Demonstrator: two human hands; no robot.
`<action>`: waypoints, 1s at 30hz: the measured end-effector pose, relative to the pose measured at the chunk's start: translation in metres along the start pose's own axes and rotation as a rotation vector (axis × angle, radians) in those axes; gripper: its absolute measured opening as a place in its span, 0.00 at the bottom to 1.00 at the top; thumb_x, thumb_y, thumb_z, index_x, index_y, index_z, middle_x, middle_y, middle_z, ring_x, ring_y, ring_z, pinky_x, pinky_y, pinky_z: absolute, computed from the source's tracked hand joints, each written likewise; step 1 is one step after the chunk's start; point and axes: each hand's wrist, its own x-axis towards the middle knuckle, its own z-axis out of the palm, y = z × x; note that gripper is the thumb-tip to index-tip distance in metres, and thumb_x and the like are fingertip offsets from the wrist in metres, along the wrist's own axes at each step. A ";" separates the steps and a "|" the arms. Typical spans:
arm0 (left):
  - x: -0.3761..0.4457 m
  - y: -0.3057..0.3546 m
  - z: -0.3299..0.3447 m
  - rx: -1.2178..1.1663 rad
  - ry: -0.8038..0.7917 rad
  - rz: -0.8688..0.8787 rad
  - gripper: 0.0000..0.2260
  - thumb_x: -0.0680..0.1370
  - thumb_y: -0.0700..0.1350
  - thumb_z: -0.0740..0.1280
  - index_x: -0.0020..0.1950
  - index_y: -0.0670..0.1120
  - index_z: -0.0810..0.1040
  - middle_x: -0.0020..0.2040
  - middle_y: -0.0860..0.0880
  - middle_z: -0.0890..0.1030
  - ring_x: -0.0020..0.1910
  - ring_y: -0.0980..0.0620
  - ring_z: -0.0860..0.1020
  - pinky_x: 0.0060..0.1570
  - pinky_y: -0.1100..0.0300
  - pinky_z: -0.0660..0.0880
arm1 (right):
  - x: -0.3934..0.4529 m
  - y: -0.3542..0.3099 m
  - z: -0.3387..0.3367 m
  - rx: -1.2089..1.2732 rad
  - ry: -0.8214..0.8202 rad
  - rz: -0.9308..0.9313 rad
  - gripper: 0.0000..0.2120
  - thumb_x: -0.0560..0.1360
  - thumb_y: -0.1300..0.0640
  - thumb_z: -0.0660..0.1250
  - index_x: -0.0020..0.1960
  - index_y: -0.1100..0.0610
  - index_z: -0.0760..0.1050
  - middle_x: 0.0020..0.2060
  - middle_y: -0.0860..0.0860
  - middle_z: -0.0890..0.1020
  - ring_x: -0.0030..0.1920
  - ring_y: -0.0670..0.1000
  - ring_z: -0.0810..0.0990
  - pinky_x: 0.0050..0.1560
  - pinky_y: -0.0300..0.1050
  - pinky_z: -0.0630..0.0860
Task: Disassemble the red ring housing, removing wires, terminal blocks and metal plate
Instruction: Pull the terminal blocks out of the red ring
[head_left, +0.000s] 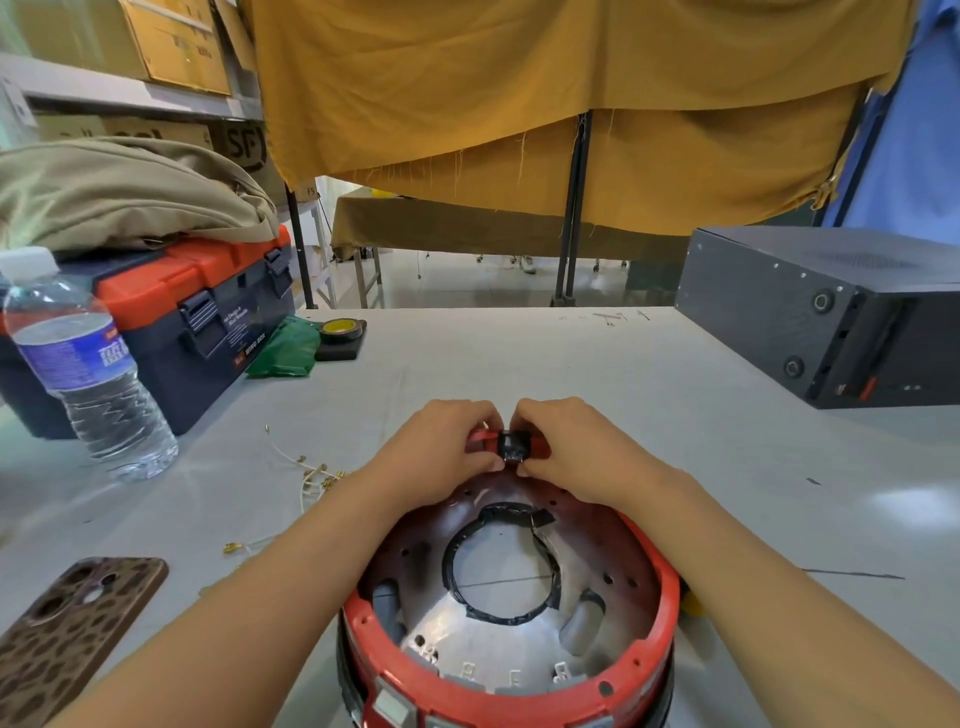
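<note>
Mid-task: loose wires (311, 475) already lay on the desk (675, 457) left of the red ring housing (670, 597), metal plate (467, 631) was still inside, while left hand (441, 447) and right hand (576, 447) both pinched a black terminal block (511, 446) at the housing's far rim.

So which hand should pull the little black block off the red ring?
Probably the right hand: its fingers pinch the black block on the red ring housing's far rim. The left hand holds the rim beside it, steadying.
</note>
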 end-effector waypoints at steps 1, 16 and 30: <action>0.000 -0.001 0.000 -0.021 0.006 0.014 0.11 0.72 0.45 0.71 0.54 0.47 0.78 0.48 0.49 0.80 0.48 0.50 0.76 0.50 0.56 0.72 | 0.000 0.001 0.000 0.010 0.003 0.008 0.11 0.72 0.55 0.71 0.50 0.52 0.72 0.46 0.51 0.79 0.47 0.54 0.76 0.47 0.55 0.76; 0.004 -0.002 0.001 -0.059 -0.033 0.056 0.11 0.74 0.42 0.70 0.55 0.47 0.78 0.49 0.48 0.81 0.49 0.49 0.76 0.51 0.54 0.72 | -0.001 -0.003 -0.001 -0.140 -0.034 -0.015 0.10 0.77 0.53 0.66 0.53 0.56 0.67 0.50 0.54 0.78 0.48 0.57 0.75 0.46 0.52 0.72; 0.002 -0.001 -0.001 -0.071 -0.064 0.069 0.10 0.77 0.42 0.66 0.58 0.46 0.75 0.51 0.47 0.81 0.49 0.48 0.76 0.52 0.53 0.72 | 0.000 -0.002 -0.001 -0.122 -0.026 0.009 0.11 0.77 0.52 0.64 0.54 0.55 0.66 0.46 0.54 0.79 0.43 0.55 0.72 0.41 0.50 0.69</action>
